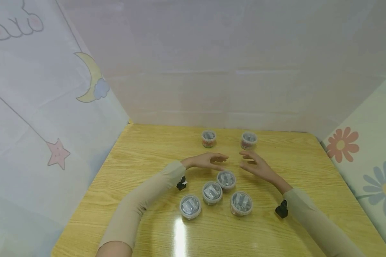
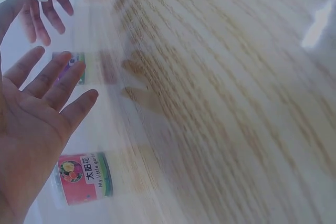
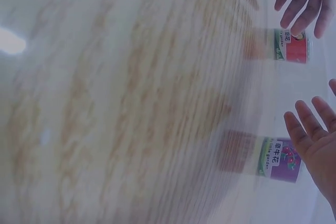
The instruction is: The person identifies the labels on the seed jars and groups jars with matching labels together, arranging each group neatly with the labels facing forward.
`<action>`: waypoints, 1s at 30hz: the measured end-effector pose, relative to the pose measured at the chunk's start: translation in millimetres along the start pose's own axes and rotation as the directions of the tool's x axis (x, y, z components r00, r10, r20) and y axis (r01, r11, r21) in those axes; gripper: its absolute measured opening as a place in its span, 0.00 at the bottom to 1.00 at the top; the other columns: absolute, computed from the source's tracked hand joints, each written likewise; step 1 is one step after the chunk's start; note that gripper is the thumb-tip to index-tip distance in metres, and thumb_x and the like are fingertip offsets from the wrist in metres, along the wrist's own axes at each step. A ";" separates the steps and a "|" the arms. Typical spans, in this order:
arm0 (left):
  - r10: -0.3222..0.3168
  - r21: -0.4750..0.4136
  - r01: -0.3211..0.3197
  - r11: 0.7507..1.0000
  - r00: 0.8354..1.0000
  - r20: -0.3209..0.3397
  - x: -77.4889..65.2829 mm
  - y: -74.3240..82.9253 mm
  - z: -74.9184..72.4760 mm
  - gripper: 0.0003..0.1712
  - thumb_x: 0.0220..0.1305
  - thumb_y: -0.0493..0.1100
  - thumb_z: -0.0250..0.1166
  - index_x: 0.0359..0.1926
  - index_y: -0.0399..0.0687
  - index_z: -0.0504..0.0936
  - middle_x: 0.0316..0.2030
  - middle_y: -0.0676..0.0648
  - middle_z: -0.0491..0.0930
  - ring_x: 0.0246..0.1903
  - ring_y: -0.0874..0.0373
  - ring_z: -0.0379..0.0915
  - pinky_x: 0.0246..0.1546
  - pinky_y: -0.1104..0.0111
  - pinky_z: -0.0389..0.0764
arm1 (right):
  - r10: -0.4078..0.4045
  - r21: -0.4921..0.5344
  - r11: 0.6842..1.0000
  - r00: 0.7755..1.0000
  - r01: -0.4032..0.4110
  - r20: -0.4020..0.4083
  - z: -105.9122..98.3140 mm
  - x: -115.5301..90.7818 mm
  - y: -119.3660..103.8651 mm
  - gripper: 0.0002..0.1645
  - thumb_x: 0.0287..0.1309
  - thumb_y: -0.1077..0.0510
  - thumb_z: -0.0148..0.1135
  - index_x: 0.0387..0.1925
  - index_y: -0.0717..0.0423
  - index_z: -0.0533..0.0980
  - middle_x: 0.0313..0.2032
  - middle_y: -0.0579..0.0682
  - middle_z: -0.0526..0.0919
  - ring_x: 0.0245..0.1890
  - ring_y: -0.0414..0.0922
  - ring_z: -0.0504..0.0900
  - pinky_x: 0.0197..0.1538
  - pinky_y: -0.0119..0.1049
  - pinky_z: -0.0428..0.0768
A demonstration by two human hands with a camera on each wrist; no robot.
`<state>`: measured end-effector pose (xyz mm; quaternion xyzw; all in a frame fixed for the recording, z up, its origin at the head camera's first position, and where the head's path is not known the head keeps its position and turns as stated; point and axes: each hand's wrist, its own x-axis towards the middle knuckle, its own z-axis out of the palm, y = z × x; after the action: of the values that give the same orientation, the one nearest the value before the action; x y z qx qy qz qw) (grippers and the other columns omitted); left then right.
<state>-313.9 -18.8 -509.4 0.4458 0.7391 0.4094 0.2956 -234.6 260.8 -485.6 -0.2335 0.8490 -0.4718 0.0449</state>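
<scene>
My left hand (image 1: pixel 208 160) hovers over the middle of the table with its fingers stretched and nothing in them. Across from it, my right hand (image 1: pixel 258 167) is likewise empty, fingers loosely extended. Just below both hands stands a clear-lidded tub (image 1: pixel 226 179) with a grey packet inside, nearest the left hand. Beyond them are a red-labelled tub (image 2: pixel 83 178) marked "My little garden" and a purple-labelled tub (image 3: pixel 281 159) with flowers printed on it. A gap separates the two hands.
Nearer the front are three similar tubs: one at left (image 1: pixel 190 207), a middle tub (image 1: pixel 212 193) and a right tub (image 1: pixel 241 203). All stand on a yellow wood-grain table (image 1: pixel 141 228). A pale wall sheet (image 1: pixel 212 89) rises behind the far edge.
</scene>
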 end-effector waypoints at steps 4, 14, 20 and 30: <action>0.001 0.006 -0.001 1.000 1.000 0.004 -2.0 -0.4 1.7 0.37 0.70 0.45 0.61 0.74 0.43 0.57 0.70 0.41 0.61 0.68 0.59 0.58 0.68 0.62 0.61 | -0.012 -0.008 1.000 1.000 0.012 0.009 3.0 -1.6 1.8 0.34 0.64 0.62 0.63 0.67 0.68 0.62 0.63 0.68 0.65 0.60 0.69 0.67 0.59 0.68 0.66; -0.012 0.003 0.012 1.000 1.000 0.027 -6.8 -1.8 2.5 0.35 0.70 0.44 0.60 0.73 0.44 0.58 0.69 0.41 0.63 0.67 0.54 0.60 0.67 0.60 0.63 | -0.029 0.000 1.000 0.999 0.029 0.046 9.9 -3.8 2.1 0.34 0.63 0.61 0.65 0.66 0.69 0.63 0.62 0.68 0.65 0.60 0.71 0.67 0.57 0.68 0.68; -0.018 0.014 0.018 1.000 0.999 0.029 -10.2 -1.1 1.8 0.35 0.70 0.44 0.60 0.73 0.43 0.58 0.68 0.40 0.64 0.67 0.52 0.61 0.66 0.61 0.65 | -0.057 -0.007 0.998 0.996 0.058 0.063 11.2 -3.5 0.7 0.34 0.62 0.63 0.65 0.65 0.70 0.64 0.62 0.69 0.65 0.59 0.71 0.67 0.57 0.68 0.68; -0.024 0.017 0.023 1.000 0.999 0.039 -13.0 0.3 2.2 0.35 0.70 0.46 0.61 0.73 0.45 0.60 0.68 0.41 0.65 0.66 0.54 0.62 0.65 0.63 0.65 | -0.076 -0.026 0.996 0.990 0.080 0.118 15.6 -5.8 -2.9 0.33 0.62 0.63 0.65 0.64 0.69 0.65 0.61 0.67 0.68 0.58 0.69 0.69 0.59 0.66 0.68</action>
<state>-306.4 -29.7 -509.3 0.4473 0.7418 0.3909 0.3111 -223.8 250.0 -492.7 -0.2944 0.8424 -0.4455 0.0724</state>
